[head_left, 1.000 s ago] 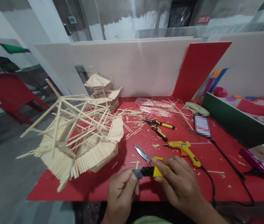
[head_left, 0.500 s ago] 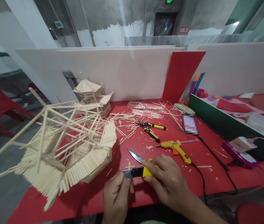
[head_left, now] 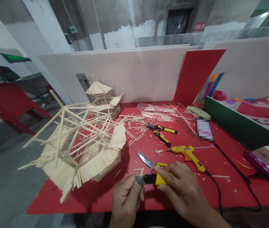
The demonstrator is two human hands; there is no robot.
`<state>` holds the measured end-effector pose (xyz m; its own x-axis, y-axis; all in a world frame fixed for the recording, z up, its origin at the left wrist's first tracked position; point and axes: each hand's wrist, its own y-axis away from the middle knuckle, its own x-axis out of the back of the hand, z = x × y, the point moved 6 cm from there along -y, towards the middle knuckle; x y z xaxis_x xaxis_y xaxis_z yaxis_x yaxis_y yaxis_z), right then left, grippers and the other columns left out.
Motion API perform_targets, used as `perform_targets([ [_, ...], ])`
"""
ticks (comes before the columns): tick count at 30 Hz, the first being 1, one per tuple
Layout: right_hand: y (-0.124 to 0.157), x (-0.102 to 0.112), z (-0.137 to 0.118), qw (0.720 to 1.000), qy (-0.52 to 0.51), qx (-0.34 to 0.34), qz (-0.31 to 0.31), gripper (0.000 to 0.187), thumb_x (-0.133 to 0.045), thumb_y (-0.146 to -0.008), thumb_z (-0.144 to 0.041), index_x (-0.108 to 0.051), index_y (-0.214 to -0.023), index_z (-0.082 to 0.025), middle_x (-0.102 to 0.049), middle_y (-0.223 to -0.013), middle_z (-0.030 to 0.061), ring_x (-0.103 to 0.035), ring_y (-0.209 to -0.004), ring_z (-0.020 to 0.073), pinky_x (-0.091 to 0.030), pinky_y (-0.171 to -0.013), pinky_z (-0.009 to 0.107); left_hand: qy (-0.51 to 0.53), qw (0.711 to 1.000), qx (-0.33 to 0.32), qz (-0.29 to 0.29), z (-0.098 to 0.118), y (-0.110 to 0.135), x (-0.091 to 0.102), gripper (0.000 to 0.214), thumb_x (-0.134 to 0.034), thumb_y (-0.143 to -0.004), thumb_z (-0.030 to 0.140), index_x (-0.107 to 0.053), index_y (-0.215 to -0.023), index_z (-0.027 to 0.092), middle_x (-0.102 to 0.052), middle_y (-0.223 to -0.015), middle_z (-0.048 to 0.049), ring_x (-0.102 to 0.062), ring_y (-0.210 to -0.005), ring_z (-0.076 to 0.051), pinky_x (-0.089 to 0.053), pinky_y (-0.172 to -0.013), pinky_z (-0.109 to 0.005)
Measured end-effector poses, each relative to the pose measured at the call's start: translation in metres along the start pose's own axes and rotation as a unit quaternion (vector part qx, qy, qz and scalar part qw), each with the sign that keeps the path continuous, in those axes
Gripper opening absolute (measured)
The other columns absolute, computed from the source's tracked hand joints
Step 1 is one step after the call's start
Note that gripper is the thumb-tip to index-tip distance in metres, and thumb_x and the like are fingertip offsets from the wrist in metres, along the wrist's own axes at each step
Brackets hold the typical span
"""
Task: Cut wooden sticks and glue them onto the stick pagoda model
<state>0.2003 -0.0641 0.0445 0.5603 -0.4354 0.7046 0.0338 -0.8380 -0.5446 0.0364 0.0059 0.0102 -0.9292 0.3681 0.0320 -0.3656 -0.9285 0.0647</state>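
My right hand [head_left: 184,186] is closed around the yellow handle of a utility knife [head_left: 150,179], its blade pointing left. The blade tip lies against the thumb and fingers of my left hand [head_left: 125,199]. That hand pinches a short wooden stick [head_left: 141,172], whose end pokes up past the blade; the rest is mostly hidden by the fingers. Just beyond the knife, scissors [head_left: 146,159] with yellow handles lie on the table, partly covered by my right hand. To the left stands a large roof-like model [head_left: 94,167] built of wooden sticks.
A smaller stick pagoda [head_left: 100,91] stands behind the large model. Loose sticks [head_left: 134,119], pliers [head_left: 161,137] and a yellow glue gun [head_left: 189,155] with a trailing cord lie on the red table [head_left: 96,201]. A green-sided box [head_left: 239,129] is at right.
The view has swung slightly left, so everything sits further right. Both hands keep their grip, with the knife blade still at the stick in my left fingers.
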Motion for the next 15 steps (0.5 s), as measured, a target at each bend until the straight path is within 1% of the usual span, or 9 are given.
perform_targets([
  [3,0.000,-0.003,0.002,1.000,-0.004,-0.006,0.007,0.038,-0.056,-0.094,-0.023,-0.057,-0.131,-0.025,-0.064,-0.095,0.0060,-0.056,-0.082,0.0181,-0.044,-0.073,0.036,-0.010,1.000,-0.002,-0.007,0.001,-0.001,0.000,0.049,-0.058,-0.087,0.054,-0.058,-0.055,0.017,-0.045,-0.044,0.0017,-0.035,-0.040,-0.008,-0.023,-0.041,-0.022],
  [5,0.000,-0.006,0.003,1.000,-0.011,-0.007,-0.002,0.038,-0.054,-0.095,-0.024,-0.055,-0.133,-0.025,-0.063,-0.094,0.0059,-0.056,-0.081,0.0179,-0.045,-0.073,0.035,0.019,0.999,0.009,-0.032,-0.003,-0.002,-0.002,0.047,-0.057,-0.088,0.055,-0.061,-0.060,0.017,-0.047,-0.044,0.0016,-0.037,-0.040,-0.008,-0.024,-0.041,-0.021],
  [7,0.001,-0.008,0.003,1.000,-0.018,-0.009,-0.021,0.038,-0.054,-0.095,-0.025,-0.055,-0.133,-0.025,-0.062,-0.095,0.0061,-0.057,-0.082,0.0179,-0.047,-0.073,0.035,0.046,0.998,0.022,-0.037,-0.009,-0.003,-0.003,0.046,-0.056,-0.088,0.054,-0.062,-0.061,0.017,-0.048,-0.045,0.0019,-0.037,-0.039,-0.008,-0.025,-0.042,-0.021],
  [10,0.001,-0.009,0.001,0.999,-0.019,-0.014,-0.027,0.038,-0.053,-0.095,-0.024,-0.055,-0.133,-0.024,-0.063,-0.096,0.0070,-0.058,-0.085,0.0185,-0.049,-0.074,0.035,0.040,0.999,0.018,0.002,-0.013,-0.003,-0.001,0.047,-0.057,-0.089,0.052,-0.058,-0.058,0.017,-0.045,-0.046,0.0030,-0.036,-0.041,-0.008,-0.026,-0.044,-0.022],
  [13,0.000,-0.007,-0.002,1.000,-0.011,-0.007,-0.005,0.040,-0.053,-0.095,-0.023,-0.054,-0.135,-0.023,-0.064,-0.095,0.0074,-0.059,-0.084,0.0180,-0.049,-0.072,0.033,-0.013,0.998,-0.034,0.046,-0.005,0.000,0.001,0.047,-0.057,-0.089,0.050,-0.055,-0.055,0.018,-0.047,-0.051,0.0010,-0.042,-0.048,-0.010,-0.031,-0.048,-0.023],
  [15,0.000,-0.005,-0.003,1.000,-0.001,0.003,0.011,0.041,-0.054,-0.094,-0.023,-0.055,-0.135,-0.024,-0.065,-0.094,0.0069,-0.060,-0.082,0.0178,-0.049,-0.071,0.033,-0.023,0.997,-0.057,0.054,-0.001,0.002,0.000,0.047,-0.058,-0.088,0.050,-0.054,-0.054,0.018,-0.049,-0.052,-0.0001,-0.044,-0.051,-0.011,-0.032,-0.050,-0.023],
])
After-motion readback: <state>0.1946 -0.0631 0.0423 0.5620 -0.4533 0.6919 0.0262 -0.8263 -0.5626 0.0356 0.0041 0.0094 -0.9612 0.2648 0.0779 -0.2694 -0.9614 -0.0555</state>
